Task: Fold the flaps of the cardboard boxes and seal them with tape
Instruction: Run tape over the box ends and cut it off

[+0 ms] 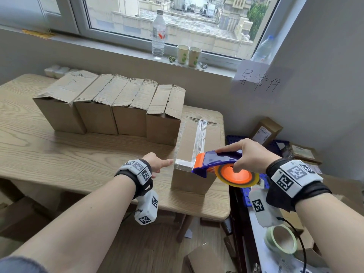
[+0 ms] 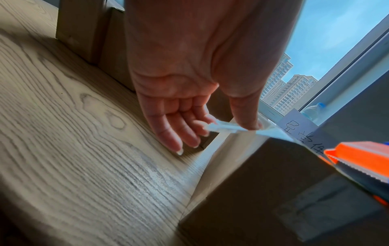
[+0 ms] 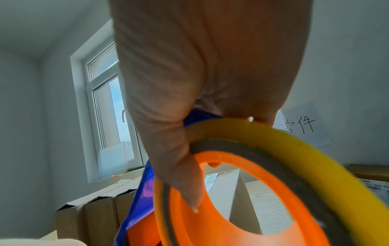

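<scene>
Cardboard box (image 1: 213, 134) sits at table's (image 1: 59, 150) right edge, flaps down, tape (image 1: 200, 134) along seam; right hand (image 1: 250, 154) grips tape dispenser (image 1: 220, 158) at near rim, left hand (image 1: 155, 162), fingers nearly straight, thumbs tape end down; risk: cutting tug could peel strip if thumb slips.

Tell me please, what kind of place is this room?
Probably a small parcel-packing room: a row of cardboard boxes stands on a wooden table, the right hand holds a tape dispenser, and labelled parcels lie beside the table.

Daylight from the window (image 1: 197, 20); wrist views blurred.
</scene>
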`<state>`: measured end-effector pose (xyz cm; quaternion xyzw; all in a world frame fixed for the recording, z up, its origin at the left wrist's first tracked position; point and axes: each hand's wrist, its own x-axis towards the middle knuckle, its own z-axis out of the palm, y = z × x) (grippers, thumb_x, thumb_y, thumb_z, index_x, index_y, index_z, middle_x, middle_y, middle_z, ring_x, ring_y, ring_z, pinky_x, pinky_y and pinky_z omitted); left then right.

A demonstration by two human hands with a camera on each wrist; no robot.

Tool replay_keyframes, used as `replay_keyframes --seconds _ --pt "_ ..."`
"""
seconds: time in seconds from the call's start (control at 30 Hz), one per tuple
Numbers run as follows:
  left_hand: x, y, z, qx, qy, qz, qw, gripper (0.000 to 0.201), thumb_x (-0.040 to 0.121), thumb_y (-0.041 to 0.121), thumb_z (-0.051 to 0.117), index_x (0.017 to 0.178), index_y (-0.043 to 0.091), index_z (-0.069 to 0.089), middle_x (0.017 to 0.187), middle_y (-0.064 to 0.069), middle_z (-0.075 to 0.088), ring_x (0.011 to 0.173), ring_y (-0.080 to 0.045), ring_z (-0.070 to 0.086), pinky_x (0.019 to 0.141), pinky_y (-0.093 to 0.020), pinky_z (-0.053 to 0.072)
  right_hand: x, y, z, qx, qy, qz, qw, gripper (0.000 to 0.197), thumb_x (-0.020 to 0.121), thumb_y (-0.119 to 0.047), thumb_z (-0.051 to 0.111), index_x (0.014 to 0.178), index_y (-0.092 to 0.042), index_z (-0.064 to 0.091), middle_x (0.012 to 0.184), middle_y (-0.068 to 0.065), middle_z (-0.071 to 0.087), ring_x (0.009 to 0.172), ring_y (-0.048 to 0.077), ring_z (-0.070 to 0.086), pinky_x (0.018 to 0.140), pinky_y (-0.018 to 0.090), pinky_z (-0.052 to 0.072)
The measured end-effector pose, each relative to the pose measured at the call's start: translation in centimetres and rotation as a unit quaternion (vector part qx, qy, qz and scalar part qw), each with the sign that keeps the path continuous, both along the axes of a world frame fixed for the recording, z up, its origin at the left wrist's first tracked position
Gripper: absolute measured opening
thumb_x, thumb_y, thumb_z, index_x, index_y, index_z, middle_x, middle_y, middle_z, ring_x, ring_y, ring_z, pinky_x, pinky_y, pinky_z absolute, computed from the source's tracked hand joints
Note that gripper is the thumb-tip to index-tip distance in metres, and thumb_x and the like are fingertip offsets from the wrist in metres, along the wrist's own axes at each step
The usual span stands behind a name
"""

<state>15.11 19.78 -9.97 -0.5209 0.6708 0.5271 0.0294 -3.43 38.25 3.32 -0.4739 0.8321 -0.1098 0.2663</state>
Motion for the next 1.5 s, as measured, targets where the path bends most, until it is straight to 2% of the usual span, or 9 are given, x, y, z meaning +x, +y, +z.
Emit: replay_keyframes --seconds 0.1,0.2,0.33,0.4,0.53,0.67,0.8,1.03,1.5 --pt "0.0 0.4 -0.1 0.015 -0.019 -0.027 0.999 0.075 0.080 0.064 0.057 0.125 0.003 0.054 0.116 -0.007 0.062 0.108 -0.021 0.063 0.091 -0.041 0.053 -0.1 -0.2 0.0 0.005 -0.005 0.004 1.000 0.068 0.062 0.005 0.066 0.108 -0.045 0.067 0.097 -0.012 0.068 0.075 0.004 0.057 0.056 0.015 0.041" --pt "0.0 0.5 0.0 -0.029 -0.043 -0.036 0.998 0.058 0.081 0.060 0.060 0.097 0.004 0.056 0.107 -0.008 0.062 0.105 -0.024 0.062 0.092 -0.040 0.052 -0.2 -0.4 0.1 0.007 -0.005 0.016 1.000 0.068 0.062 0.005 0.064 0.106 -0.047 0.067 0.096 -0.010 0.069 0.074 0.008 0.058 0.057 0.019 0.045" --pt "-1.1 0.7 0.9 -0.045 0.067 0.052 0.995 0.032 0.092 0.029 0.061 0.071 0.005 0.061 0.071 -0.009 0.065 0.062 -0.018 0.063 0.070 -0.031 0.057 -0.3 -0.6 0.1 -0.001 -0.003 0.026 1.000 0.069 0.061 0.006 0.062 0.105 -0.045 0.068 0.100 -0.008 0.069 0.083 0.018 0.064 0.065 0.030 0.052" --pt "-2.0 1.2 2.3 -0.044 0.072 0.029 0.996 0.034 0.093 0.031 0.059 0.078 0.001 0.065 0.071 -0.011 0.068 0.060 -0.016 0.065 0.062 -0.025 0.057 -0.3 -0.8 0.1 -0.003 0.002 0.030 1.000 0.068 0.061 0.006 0.063 0.106 -0.045 0.068 0.101 -0.009 0.067 0.082 0.017 0.062 0.067 0.030 0.053" --pt "-3.6 2.0 4.7 -0.193 -0.063 -0.121 0.972 0.039 0.089 0.044 0.060 0.098 0.007 0.066 0.092 -0.010 0.072 0.085 -0.020 0.070 0.081 -0.033 0.057 -0.4 -0.9 0.1 -0.001 0.008 0.040 0.999 0.068 0.062 0.005 0.063 0.109 -0.044 0.067 0.100 -0.010 0.067 0.078 0.012 0.059 0.066 0.026 0.051" --pt "-5.4 3.5 3.4 -0.215 -0.077 -0.207 0.951 0.062 0.098 0.042 0.040 0.150 0.022 0.014 0.141 -0.016 0.045 0.123 -0.033 0.049 0.104 -0.040 0.038 -0.7 -0.7 0.1 -0.005 0.004 0.042 0.999 0.067 0.063 0.004 0.063 0.108 -0.045 0.067 0.095 -0.012 0.067 0.072 0.010 0.057 0.063 0.025 0.050" --pt "-5.1 3.3 0.7 -0.236 -0.098 -0.243 0.936 0.058 0.096 0.057 0.021 0.147 0.046 -0.006 0.157 0.002 0.014 0.139 -0.028 0.029 0.113 -0.052 0.019 -1.5 -0.3 -0.3 -0.007 -0.002 0.052 0.999 0.067 0.063 0.003 0.066 0.107 -0.048 0.066 0.098 -0.011 0.068 0.084 0.014 0.062 0.073 0.028 0.054" --pt "-5.0 3.4 0.8 -0.282 -0.106 -0.258 0.918 0.062 0.094 0.062 0.019 0.147 0.044 -0.005 0.156 0.008 0.018 0.140 -0.022 0.024 0.111 -0.055 0.015 -3.4 1.1 -0.3 0.001 -0.010 0.063 0.998 0.071 0.061 0.004 0.070 0.111 -0.047 0.065 0.097 -0.021 0.065 0.073 -0.001 0.056 0.063 0.014 0.042" --pt "-5.2 3.4 0.9 -0.274 -0.131 -0.267 0.914 0.074 0.086 0.074 0.022 0.146 0.046 -0.011 0.158 0.006 0.013 0.144 -0.020 0.015 0.113 -0.056 0.013 -6.6 4.3 0.0 0.024 0.017 0.041 0.999 0.074 0.061 0.007 0.069 0.103 -0.053 0.065 0.086 -0.024 0.060 0.069 0.001 0.056 0.057 0.015 0.039"
